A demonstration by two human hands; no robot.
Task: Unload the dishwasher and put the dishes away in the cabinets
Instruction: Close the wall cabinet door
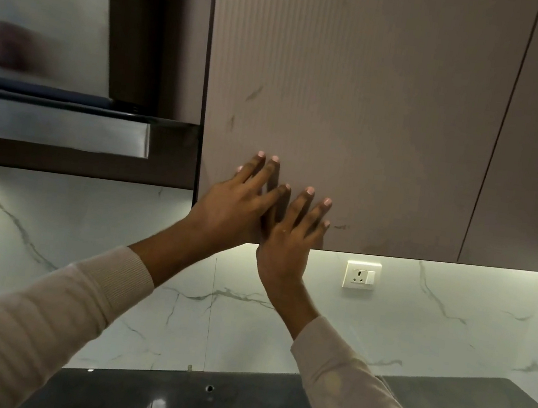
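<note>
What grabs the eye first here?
The left grip and right grip, fingers straight, lie flat side by side on the lower left corner of the door. A white socket sits on the marble wall just below, to their right.

A white socket [362, 275] is sitting on the marble backsplash [450, 333], which is glowing brightly along its top edge. A dark countertop [232, 406] is running below it. A steel hood [53, 128] is hanging at upper left.
</note>
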